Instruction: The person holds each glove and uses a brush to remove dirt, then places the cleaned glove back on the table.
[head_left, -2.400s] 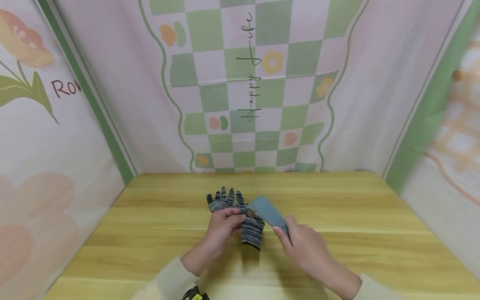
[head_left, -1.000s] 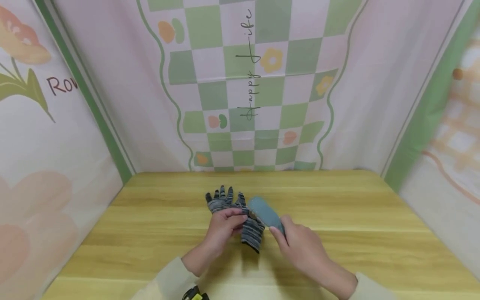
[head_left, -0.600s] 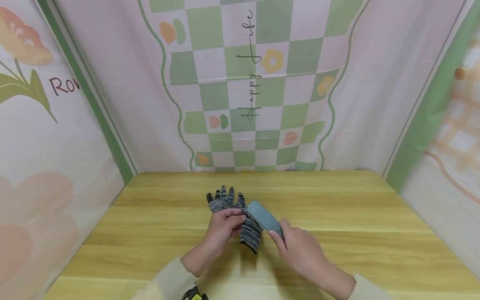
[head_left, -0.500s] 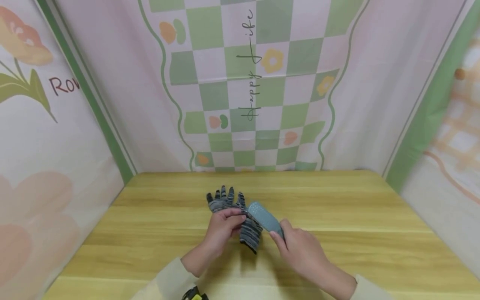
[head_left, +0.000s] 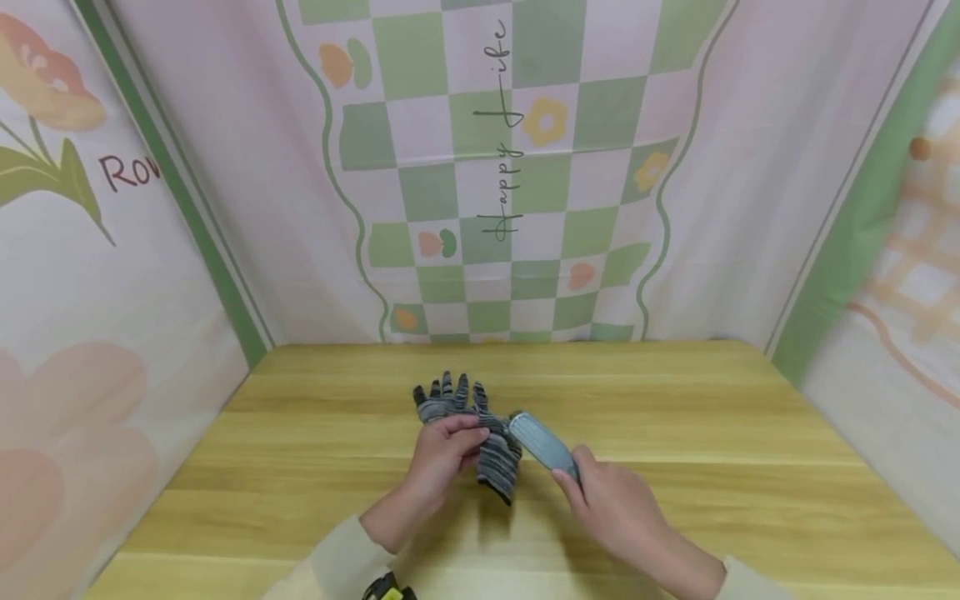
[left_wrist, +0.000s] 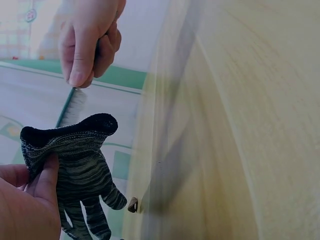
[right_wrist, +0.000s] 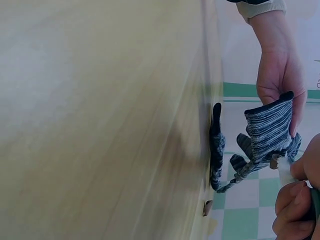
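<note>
A grey-and-black striped knit glove (head_left: pixel 497 467) hangs low over the wooden table, its fingers spread to the far left and its black-edged cuff toward me. My left hand (head_left: pixel 446 454) pinches it beside the cuff, thumb on top. In the right wrist view a small brown patch (right_wrist: pixel 274 161) shows on the glove, right by white bristles. My right hand (head_left: pixel 622 504) grips a brush (head_left: pixel 543 442) with a blue-grey back; its head end is at the glove's right edge. The bristles (left_wrist: pixel 75 107) show behind the cuff in the left wrist view.
A small brown bit (left_wrist: pixel 132 205) lies on the table (head_left: pixel 675 417) near the glove's fingers. At the bottom by the left sleeve is a black and yellow object (head_left: pixel 388 587). Patterned cloth (head_left: pixel 480 167) walls the table at the back and both sides.
The right hand has drawn the brush slightly right and toward me, off the middle of the glove to its edge. The glove's cuff has shifted a little left; the left hand keeps its pinch.
</note>
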